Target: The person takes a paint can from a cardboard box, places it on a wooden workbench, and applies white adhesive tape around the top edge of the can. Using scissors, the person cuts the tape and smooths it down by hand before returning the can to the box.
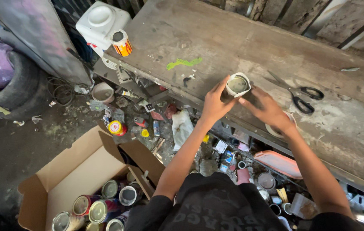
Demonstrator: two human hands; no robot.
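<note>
Seen from above, a person's two bare hands meet around an open tin can standing upright near the front edge of a worn, stained wooden workbench. The left hand is curled against the can's near-left side, its fingers pressed to the wall, while the right hand comes in from the right with fingertips touching the rim and side — both hands grasp the can, neither lies slack. A torn pale wrapper or label hangs loose around the can's top, and its inside looks dull grey-green. Just to the right on the bench lie black-handled scissors, blades pointing left, apart from the hands. A smear of green paint marks the boards to the left of the can, and at the bench's far left corner stands a small orange-and-yellow can, well apart. Below the bench the ground is strewn with scraps, small tins and a pink tray. At lower left an open cardboard box holds several cans standing on end, their round metal tops showing. A white plastic container sits beyond the bench corner, and an old tyre leans at far left.
</note>
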